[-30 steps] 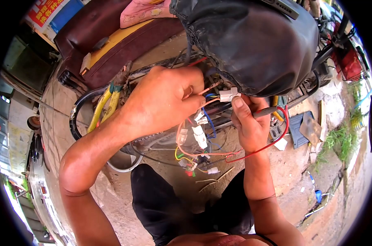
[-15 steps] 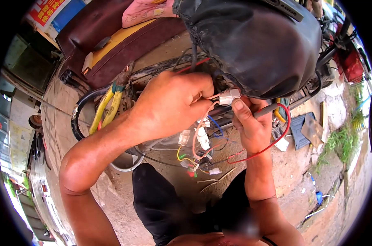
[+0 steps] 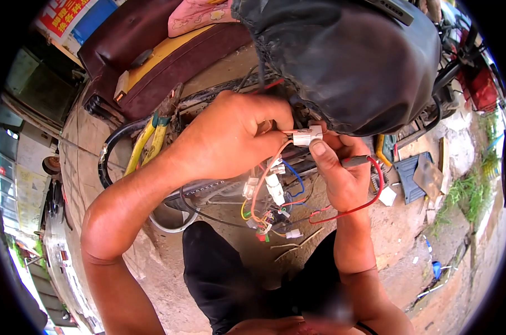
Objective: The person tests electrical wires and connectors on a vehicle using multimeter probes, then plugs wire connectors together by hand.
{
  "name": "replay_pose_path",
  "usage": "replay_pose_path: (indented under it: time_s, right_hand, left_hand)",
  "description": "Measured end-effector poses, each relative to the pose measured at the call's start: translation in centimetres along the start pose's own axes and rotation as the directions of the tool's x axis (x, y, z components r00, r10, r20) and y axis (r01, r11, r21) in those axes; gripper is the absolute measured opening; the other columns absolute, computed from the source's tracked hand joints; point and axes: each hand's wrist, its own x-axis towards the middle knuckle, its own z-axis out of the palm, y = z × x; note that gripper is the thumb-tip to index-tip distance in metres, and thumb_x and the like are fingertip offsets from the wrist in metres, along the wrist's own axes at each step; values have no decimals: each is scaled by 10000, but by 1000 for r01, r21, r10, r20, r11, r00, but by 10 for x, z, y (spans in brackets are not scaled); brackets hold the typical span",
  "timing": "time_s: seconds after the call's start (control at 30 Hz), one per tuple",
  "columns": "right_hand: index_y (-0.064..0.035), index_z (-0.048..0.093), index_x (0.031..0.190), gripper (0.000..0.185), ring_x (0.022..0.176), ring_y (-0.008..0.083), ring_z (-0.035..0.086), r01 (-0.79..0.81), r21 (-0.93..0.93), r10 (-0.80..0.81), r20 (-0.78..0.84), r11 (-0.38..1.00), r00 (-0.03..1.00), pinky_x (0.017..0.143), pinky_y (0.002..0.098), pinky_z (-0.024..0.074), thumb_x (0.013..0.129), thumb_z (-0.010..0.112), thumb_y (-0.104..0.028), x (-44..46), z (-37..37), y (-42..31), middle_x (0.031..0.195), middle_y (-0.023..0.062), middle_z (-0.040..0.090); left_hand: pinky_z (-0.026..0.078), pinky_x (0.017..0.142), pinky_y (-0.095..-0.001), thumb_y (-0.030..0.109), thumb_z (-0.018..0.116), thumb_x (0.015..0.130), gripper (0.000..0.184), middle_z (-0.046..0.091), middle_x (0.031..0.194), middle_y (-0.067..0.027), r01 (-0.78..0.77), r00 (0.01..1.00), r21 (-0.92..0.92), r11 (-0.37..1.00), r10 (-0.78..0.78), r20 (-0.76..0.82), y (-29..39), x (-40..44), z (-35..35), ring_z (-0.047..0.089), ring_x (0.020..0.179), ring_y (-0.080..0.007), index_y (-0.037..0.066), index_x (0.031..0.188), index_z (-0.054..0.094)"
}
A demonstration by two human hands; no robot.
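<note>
My left hand (image 3: 239, 137) pinches the thin wires where they enter a white plastic wire connector (image 3: 307, 135). On the connector's other side, my right hand (image 3: 342, 170) grips its body, with the thumb pressed against it. A red wire (image 3: 379, 187) with a dark sleeve passes by my right hand and loops below it. An orange wire (image 3: 262, 187) curves down from near the connector. Below my hands hangs a bundle of white connectors (image 3: 275, 188) with blue, yellow and black wires. A black seat (image 3: 353, 61) overhangs both hands and hides some fingertips.
Yellow-handled pliers (image 3: 147, 146) rest beside my left forearm, near a black hose (image 3: 104, 162). A maroon sofa (image 3: 169, 72) stands at the back left. On the ground at right are a dark plastic tray (image 3: 412, 181) and a yellow-and-black tool (image 3: 384, 149).
The connector has shifted slightly left and turned more level between my hands. My right thumb has moved a little left, and the orange wire's loop now hangs farther left.
</note>
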Motion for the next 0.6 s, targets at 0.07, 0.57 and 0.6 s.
replay_pose_path:
  time_s: [0.07, 0.57, 0.6]
  right_hand:
    - [63, 638, 1125, 267, 909, 109, 647, 32, -13, -32, 3, 999, 999, 813, 247, 483, 922, 726, -86, 0, 0, 0, 1018, 104, 737]
    - [50, 645, 1110, 255, 824, 85, 622, 84, -50, -84, 0, 995, 996, 744, 235, 471, 906, 741, -68, -1, -4, -1, 1009, 110, 746]
    - [52, 647, 1124, 268, 794, 76, 610, 84, -51, -84, -8, 995, 996, 723, 229, 465, 905, 742, -70, 0, -4, -1, 1007, 106, 745]
  left_hand:
    - [439, 561, -258, 65, 704, 894, 48, 626, 685, 7, -7, 1000, -31, 999, 7, -10, -4, 2, 0, 558, 625, -52, 30, 927, 708]
    - [431, 612, -252, 92, 750, 883, 152, 605, 747, 22, 124, 990, 13, 992, -123, -62, 2, 0, -15, 518, 685, -51, 16, 1013, 728]
    - [431, 613, -253, 99, 755, 881, 187, 596, 739, 24, 113, 992, 37, 993, -110, -68, 4, -1, -15, 516, 682, -55, 17, 1045, 720]
